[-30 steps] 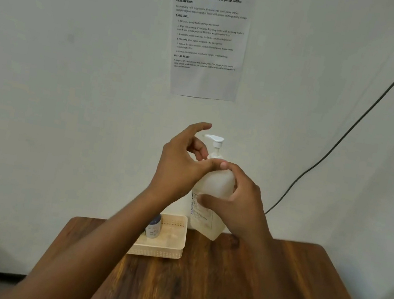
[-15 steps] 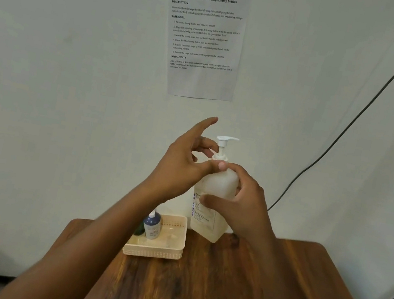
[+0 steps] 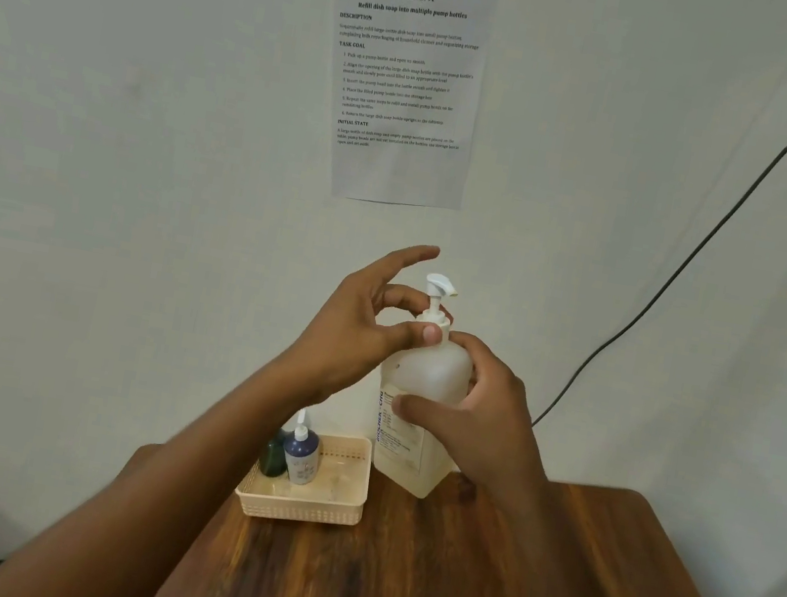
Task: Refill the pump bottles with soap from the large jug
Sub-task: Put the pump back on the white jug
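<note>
1. Nearest, table (image 3: 461, 596): bare wood toward you; its right edge lies close past your right wrist.
2. Right hand (image 3: 481, 412): your fingers wrap the large jug (image 3: 424, 381), standing upright at the table's far side.
3. Left hand (image 3: 354, 333): thumb and fingers pinch the pump collar (image 3: 435, 323) atop the jug's vertical axis; forefinger spread free.
4. Basket (image 3: 304, 510), left of the jug: small pump bottles (image 3: 301, 455) stand inside.
5. Wall behind: open room only upward.

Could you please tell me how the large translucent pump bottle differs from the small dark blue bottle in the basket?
The large translucent pump bottle stands on the table, gripped by both hands; the small dark blue bottle sits untouched in the basket. The large one is pale and much bigger. Both are upright with white tops.
</note>
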The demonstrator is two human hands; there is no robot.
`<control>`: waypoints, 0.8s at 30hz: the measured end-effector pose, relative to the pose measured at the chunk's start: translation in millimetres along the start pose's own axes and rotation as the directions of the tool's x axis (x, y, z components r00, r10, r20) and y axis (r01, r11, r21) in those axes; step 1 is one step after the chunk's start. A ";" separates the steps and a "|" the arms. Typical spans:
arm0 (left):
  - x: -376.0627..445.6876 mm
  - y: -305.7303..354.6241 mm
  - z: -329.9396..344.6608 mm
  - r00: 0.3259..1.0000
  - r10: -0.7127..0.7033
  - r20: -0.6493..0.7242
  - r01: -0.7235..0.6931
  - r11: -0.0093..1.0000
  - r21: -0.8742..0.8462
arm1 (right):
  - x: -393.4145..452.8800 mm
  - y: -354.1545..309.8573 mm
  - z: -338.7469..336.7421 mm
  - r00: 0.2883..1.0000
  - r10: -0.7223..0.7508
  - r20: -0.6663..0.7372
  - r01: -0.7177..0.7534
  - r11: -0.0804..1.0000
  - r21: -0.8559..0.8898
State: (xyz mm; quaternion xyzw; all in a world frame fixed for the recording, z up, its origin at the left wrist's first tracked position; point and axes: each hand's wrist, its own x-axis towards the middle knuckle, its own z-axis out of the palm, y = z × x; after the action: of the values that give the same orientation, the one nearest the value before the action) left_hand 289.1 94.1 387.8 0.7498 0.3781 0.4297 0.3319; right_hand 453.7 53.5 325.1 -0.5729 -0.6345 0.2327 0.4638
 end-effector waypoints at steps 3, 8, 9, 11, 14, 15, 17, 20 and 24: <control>-3.3 -1.5 9.2 0.976 -0.024 -0.217 0.063 0.983 0.175 | -0.5 -1.5 2.5 0.998 -0.031 -0.063 0.031 1.000 -0.001; -4.4 -9.9 15.7 0.984 -0.026 -0.178 0.061 0.978 0.199 | -5.3 2.0 6.0 0.997 -0.048 -0.067 0.048 0.999 -0.010; -4.3 -12.3 14.6 0.991 -0.022 -0.135 0.048 0.981 0.189 | -7.2 3.8 6.5 0.998 -0.042 -0.056 0.042 0.999 0.002; -4.8 -17.0 12.0 0.998 0.006 -0.059 0.003 0.988 0.151 | -10.6 7.5 7.5 0.999 -0.029 -0.032 0.030 0.999 0.039; -4.5 -24.5 14.8 0.998 0.047 -0.035 -0.041 0.988 0.148 | -13.2 11.9 9.7 0.997 -0.029 -0.068 0.032 0.999 0.035; -3.9 -27.4 17.7 0.998 0.045 -0.053 -0.038 0.990 0.139 | -13.4 13.1 10.5 0.994 -0.036 -0.102 0.037 0.999 0.014; -3.0 -33.9 24.3 0.995 0.040 -0.093 -0.029 0.993 0.118 | -13.0 15.5 13.8 0.983 -0.057 -0.172 0.052 0.998 -0.037; -2.5 -48.0 32.7 0.994 0.033 -0.107 -0.022 0.994 0.107 | -12.0 25.1 20.0 0.967 -0.058 -0.247 0.032 0.994 -0.107; -6.2 -74.6 38.5 0.988 -0.022 -0.153 0.042 0.990 0.131 | -5.2 52.4 24.3 0.954 -0.015 -0.298 -0.037 0.986 -0.165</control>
State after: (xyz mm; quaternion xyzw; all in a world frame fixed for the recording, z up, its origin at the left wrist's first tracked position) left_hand 300.4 119.0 308.2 0.7294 0.4423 0.4536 0.2579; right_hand 459.3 66.6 268.9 -0.6422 -0.5715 0.0917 0.5027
